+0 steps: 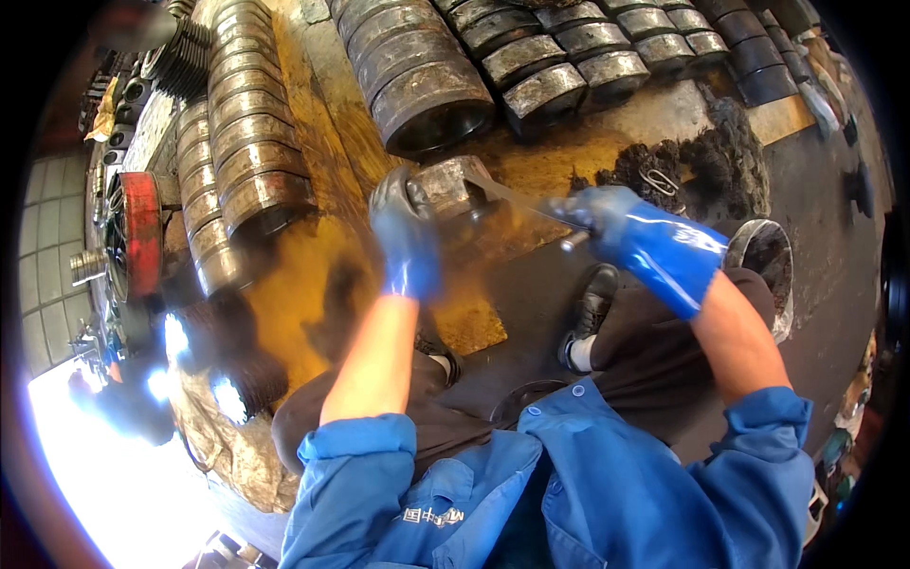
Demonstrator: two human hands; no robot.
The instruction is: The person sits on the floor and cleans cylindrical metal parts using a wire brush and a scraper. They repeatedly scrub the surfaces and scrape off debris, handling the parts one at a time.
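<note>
My left hand, in a blue rubber glove with dark fingers, curls over the left side of a short metal ring. The ring is brownish on the outside with a bright worn patch, and it lies on its side on yellowish, oil-stained flooring. From the right, my right hand, gloved alike, closes round a long flat-bladed metal tool. Its blade tip meets the ring's right side. A small metal stub sticks out below the right fist. Motion blurs the left glove; its fingertips are partly hidden.
Rows of larger dark metal rings lie end to end ahead, with more rows at the left. Dark shavings and a bent wire loop are heaped at the right. A red wheel-like part stands far left.
</note>
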